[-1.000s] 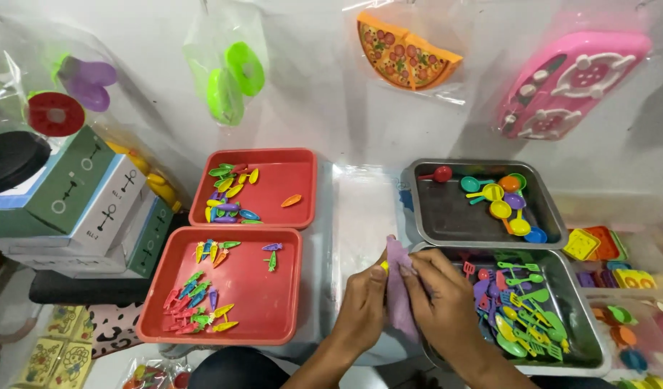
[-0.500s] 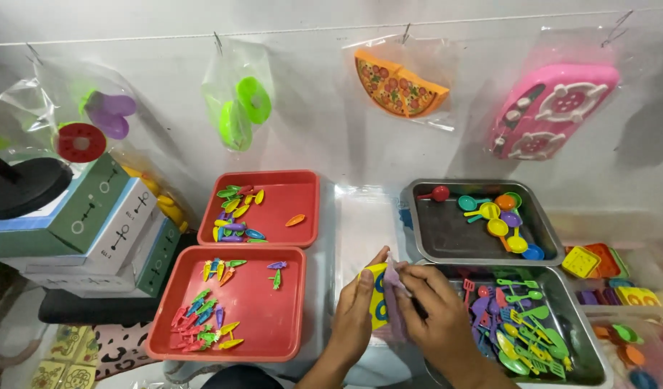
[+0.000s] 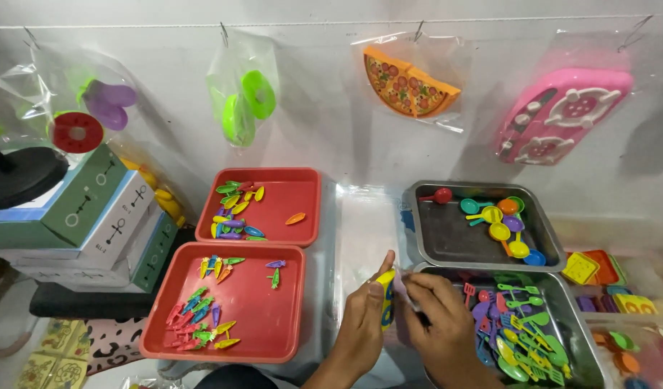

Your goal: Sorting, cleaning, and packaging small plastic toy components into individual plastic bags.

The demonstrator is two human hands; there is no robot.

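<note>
Both hands, left hand (image 3: 361,317) and right hand (image 3: 436,317), pinch a small yellow toy piece (image 3: 386,294) in a clear bag (image 3: 403,288); loose grip could drop it.

Red trays (image 3: 259,353), grey metal pans (image 3: 446,245), a pink toy stove (image 3: 562,119).

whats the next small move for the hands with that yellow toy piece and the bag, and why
Probably slide the yellow piece deeper into the clear bag. The left hand pinches the piece upright at its side, the right hand grips the bag's edge right beside it, and both meet between the lower red tray and the lower metal tray. How far in the piece sits is unclear.
</note>
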